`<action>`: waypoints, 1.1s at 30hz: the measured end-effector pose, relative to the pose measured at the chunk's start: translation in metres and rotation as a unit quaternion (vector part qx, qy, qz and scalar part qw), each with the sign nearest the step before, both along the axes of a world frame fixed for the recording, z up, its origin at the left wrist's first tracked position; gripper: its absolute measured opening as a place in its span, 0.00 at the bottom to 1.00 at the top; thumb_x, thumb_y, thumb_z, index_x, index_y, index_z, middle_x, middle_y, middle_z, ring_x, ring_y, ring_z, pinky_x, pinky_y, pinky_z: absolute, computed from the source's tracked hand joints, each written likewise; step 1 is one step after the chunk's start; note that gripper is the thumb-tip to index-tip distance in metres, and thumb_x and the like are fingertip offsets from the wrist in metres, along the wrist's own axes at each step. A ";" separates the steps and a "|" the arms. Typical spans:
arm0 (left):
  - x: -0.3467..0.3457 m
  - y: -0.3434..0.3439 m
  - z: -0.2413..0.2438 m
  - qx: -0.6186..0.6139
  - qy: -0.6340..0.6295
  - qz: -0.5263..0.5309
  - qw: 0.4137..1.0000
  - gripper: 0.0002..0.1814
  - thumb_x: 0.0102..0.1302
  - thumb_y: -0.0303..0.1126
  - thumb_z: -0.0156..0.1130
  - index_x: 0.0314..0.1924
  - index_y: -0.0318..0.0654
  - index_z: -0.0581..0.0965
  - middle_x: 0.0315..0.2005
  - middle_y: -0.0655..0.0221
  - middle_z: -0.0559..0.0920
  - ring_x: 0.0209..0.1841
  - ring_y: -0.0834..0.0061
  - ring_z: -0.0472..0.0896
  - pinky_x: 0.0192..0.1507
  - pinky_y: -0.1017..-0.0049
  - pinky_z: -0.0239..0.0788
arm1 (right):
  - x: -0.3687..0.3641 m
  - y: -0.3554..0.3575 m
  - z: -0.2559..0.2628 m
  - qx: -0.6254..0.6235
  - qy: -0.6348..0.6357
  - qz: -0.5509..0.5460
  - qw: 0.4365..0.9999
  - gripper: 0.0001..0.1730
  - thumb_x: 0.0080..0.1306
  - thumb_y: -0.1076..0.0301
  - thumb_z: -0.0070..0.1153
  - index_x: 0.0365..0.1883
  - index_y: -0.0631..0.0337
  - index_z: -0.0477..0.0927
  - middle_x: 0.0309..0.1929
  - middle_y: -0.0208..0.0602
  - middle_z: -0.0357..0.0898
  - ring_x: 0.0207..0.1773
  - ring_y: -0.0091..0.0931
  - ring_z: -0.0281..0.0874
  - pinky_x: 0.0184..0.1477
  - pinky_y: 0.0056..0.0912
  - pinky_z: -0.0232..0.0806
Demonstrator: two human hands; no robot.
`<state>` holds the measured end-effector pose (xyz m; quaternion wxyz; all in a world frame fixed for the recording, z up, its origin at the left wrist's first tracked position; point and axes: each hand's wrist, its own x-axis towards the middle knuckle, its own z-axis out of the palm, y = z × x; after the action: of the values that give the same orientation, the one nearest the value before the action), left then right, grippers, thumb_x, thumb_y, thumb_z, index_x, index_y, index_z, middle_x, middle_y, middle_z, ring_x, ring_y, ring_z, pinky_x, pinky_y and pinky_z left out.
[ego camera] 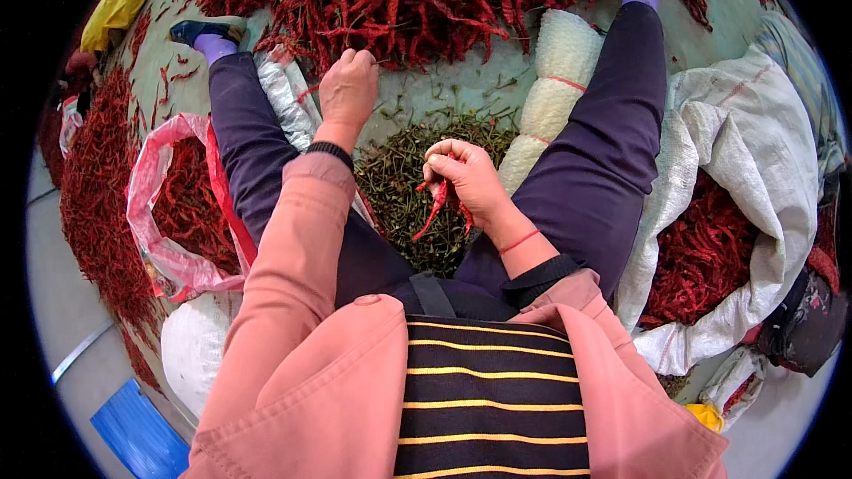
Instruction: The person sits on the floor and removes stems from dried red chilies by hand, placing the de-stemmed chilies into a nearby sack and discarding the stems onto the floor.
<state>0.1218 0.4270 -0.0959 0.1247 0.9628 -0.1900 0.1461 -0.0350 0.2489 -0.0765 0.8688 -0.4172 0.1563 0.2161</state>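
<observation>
My right hand (472, 179) is curled around a few dried red chili peppers (436, 206), whose wrinkled tips hang below the fingers. Beneath it, between my thighs, lies a heap of greenish-brown chili stems (426, 233) with small red bits among them. Farther forward, my left hand (349, 90) is bent with its back to the camera, at the near edge of a large pile of dried red chilies (413, 6). Its fingertips are hidden, so whether they pinch anything is unclear.
Left of my leg stands a pink-and-white plastic bag (143, 193) holding chilies. On the right, a white woven sack (752, 120) gapes around more chilies. Rolled white padding (566, 53) lies along my right leg, a silvery-white bundle (286, 96) along my left. Another chili pile (100, 213) spreads far left.
</observation>
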 end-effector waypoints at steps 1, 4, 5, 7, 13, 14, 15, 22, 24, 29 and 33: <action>-0.007 -0.003 0.013 -0.036 0.005 -0.014 0.999 0.05 0.60 0.32 0.60 0.32 0.41 0.76 0.30 0.61 0.77 0.34 0.59 0.80 0.36 0.61 0.71 | 0.000 0.001 -0.001 -0.011 0.000 -0.009 1.000 0.04 0.68 0.72 0.51 0.37 0.63 0.75 0.27 0.33 0.78 0.23 0.19 0.72 0.27 0.20 0.67; -0.041 -0.007 0.038 -0.171 0.107 -0.010 0.979 0.05 0.61 0.31 0.60 0.32 0.37 0.78 0.29 0.62 0.80 0.32 0.65 0.80 0.35 0.67 0.71 | 0.002 0.003 -0.007 -0.147 -0.037 -0.047 0.987 0.04 0.67 0.72 0.54 0.36 0.64 0.77 0.26 0.27 0.75 0.26 0.16 0.70 0.30 0.18 0.66; -0.053 -0.009 0.045 -0.216 0.142 -0.007 0.966 0.05 0.61 0.30 0.60 0.32 0.36 0.78 0.27 0.63 0.81 0.30 0.67 0.80 0.35 0.69 0.71 | 0.002 0.003 -0.009 -0.193 -0.054 -0.056 0.978 0.04 0.66 0.72 0.55 0.35 0.64 0.77 0.26 0.26 0.75 0.27 0.15 0.70 0.31 0.18 0.66; -0.081 -0.011 0.067 -0.333 0.284 0.037 0.898 0.06 0.62 0.29 0.59 0.31 0.33 0.78 0.22 0.70 0.80 0.26 0.79 0.77 0.31 0.75 0.69 | 0.001 0.006 -0.004 -0.218 -0.093 -0.047 0.970 0.08 0.64 0.69 0.58 0.37 0.66 0.79 0.25 0.23 0.74 0.26 0.14 0.66 0.29 0.19 0.62; -0.134 -0.013 0.067 -0.546 0.478 0.068 0.685 0.06 0.68 0.29 0.57 0.31 0.39 0.75 0.24 0.81 0.75 0.24 0.89 0.69 0.28 0.86 0.61 | -0.007 0.008 0.010 -0.227 -0.169 0.119 0.952 0.13 0.64 0.63 0.59 0.32 0.67 0.79 0.21 0.25 0.73 0.24 0.16 0.67 0.27 0.22 0.61; -0.138 -0.012 0.061 -0.576 0.465 0.076 0.668 0.05 0.66 0.28 0.58 0.31 0.40 0.74 0.22 0.74 0.76 0.22 0.80 0.73 0.27 0.81 0.65 | -0.008 0.008 0.006 -0.211 -0.175 0.145 0.951 0.12 0.65 0.64 0.58 0.31 0.66 0.79 0.22 0.24 0.73 0.25 0.15 0.67 0.28 0.21 0.61; -0.140 -0.013 0.061 -0.456 0.353 0.041 0.816 0.05 0.65 0.28 0.58 0.30 0.39 0.74 0.22 0.71 0.77 0.23 0.74 0.75 0.27 0.76 0.65 | -0.007 0.007 0.004 -0.198 -0.177 0.169 0.949 0.12 0.67 0.64 0.57 0.31 0.64 0.78 0.22 0.23 0.72 0.25 0.14 0.66 0.28 0.20 0.61; -0.106 0.040 0.035 -0.016 0.084 0.122 0.989 0.03 0.62 0.32 0.56 0.36 0.43 0.76 0.28 0.61 0.78 0.32 0.55 0.79 0.33 0.59 0.71 | -0.004 0.002 0.016 -0.082 -0.071 0.076 0.991 0.15 0.71 0.61 0.50 0.25 0.58 0.75 0.19 0.19 0.67 0.19 0.12 0.60 0.22 0.17 0.54; -0.094 0.042 0.031 0.002 0.081 0.073 0.994 0.04 0.62 0.30 0.56 0.37 0.44 0.76 0.33 0.62 0.78 0.35 0.57 0.80 0.36 0.61 0.72 | -0.003 -0.003 0.012 -0.069 -0.022 0.033 0.997 0.17 0.71 0.58 0.50 0.24 0.57 0.73 0.19 0.19 0.67 0.18 0.12 0.60 0.22 0.18 0.55; -0.083 0.029 -0.006 0.098 0.110 0.012 0.989 0.09 0.57 0.25 0.56 0.39 0.44 0.76 0.39 0.63 0.76 0.42 0.59 0.78 0.41 0.61 0.72 | -0.002 0.002 0.005 -0.075 0.010 0.025 0.997 0.17 0.69 0.57 0.56 0.25 0.57 0.74 0.20 0.21 0.69 0.19 0.13 0.62 0.22 0.19 0.57; -0.080 0.028 -0.004 0.098 0.167 0.027 0.981 0.06 0.57 0.27 0.56 0.36 0.40 0.77 0.34 0.60 0.80 0.39 0.58 0.80 0.40 0.61 0.72 | -0.002 -0.001 0.004 -0.117 -0.006 -0.003 0.993 0.11 0.65 0.65 0.61 0.25 0.57 0.74 0.23 0.22 0.71 0.23 0.14 0.65 0.26 0.18 0.59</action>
<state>0.0419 0.4547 -0.1000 0.0553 0.9859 -0.1544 -0.0326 -0.0373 0.2475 -0.0729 0.8158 -0.5165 0.1764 0.1913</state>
